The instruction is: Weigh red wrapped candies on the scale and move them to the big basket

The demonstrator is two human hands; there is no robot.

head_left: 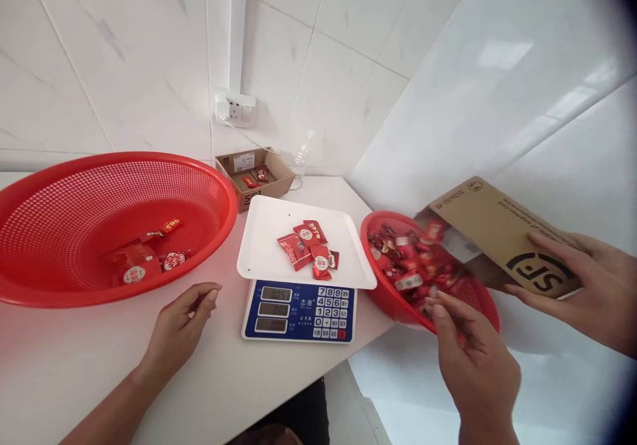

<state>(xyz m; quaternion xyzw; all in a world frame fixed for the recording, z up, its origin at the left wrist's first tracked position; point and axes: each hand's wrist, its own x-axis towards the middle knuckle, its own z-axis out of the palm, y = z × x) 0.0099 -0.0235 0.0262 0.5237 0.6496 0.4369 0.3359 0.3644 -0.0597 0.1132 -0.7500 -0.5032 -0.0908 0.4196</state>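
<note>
My left hand rests over the white table, left of the scale, its fingers curled in against the thumb with nothing visible in them. At the near rim of the right red basket, my right hand is closed in a pinch; what it may hold is hidden. Red-wrapped candies fill that basket, some blurred by motion. Several red candy packets lie on the white pan of the digital scale. The scale's top display reads about 0.05.
Another person's hands tilt a cardboard box over the right basket. A larger red basket with a few packets stands at left. Behind the scale sit a small open box with candies and a clear plastic bottle, below a wall socket.
</note>
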